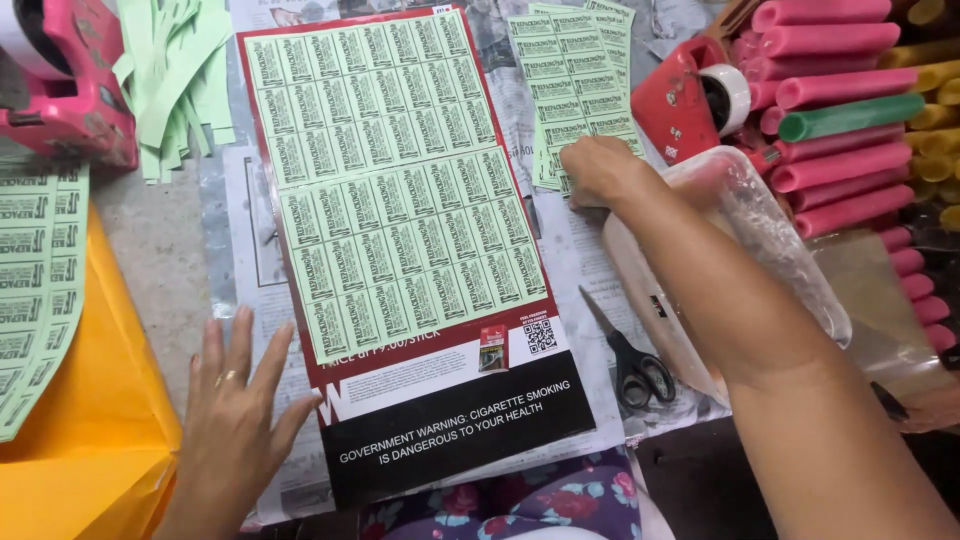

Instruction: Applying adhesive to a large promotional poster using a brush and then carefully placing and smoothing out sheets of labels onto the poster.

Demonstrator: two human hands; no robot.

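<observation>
1. Flowered cloth (560, 500), purple with red blooms: nearest the viewer, just below the poster board's black lower band.

2. Left hand (235, 400): palm down, fingers spread and relaxed, gripping nothing; a ring on one finger. It rests flat on newspaper (262, 250), fingertips touching the lower left corner of the poster board.

3. Yellow-orange paper (80, 440): left of the poster board, beyond the left hand.

4. Poster board (450, 420): red-bordered, black band at the near end, lying on the newspaper. A green label sheet (390, 180), printed in rows of small rectangles, covers most of its upper face.

5. Scissors (625, 355), black-handled, closed: just right of the poster board's lower half.

6. Clear plastic container (760, 230): right of the poster board, partly under the right forearm.

7. Right hand (597, 170): fingers curled downward onto the near edge of a stack of green label sheets (570, 90), right of the poster board's upper half; whether they pinch a sheet or only press cannot be told.

8. Red tape dispenser (680, 100) with a white roll: right of that stack.

9. Foam tubes (850, 150), mostly pink, one green, several yellow: far right of the poster board.

10. Cut green strips (175, 80) and a pink tape dispenser (70, 90): beyond the poster board's upper left corner. More green label sheets (35, 270) lie at the far left edge.
</observation>
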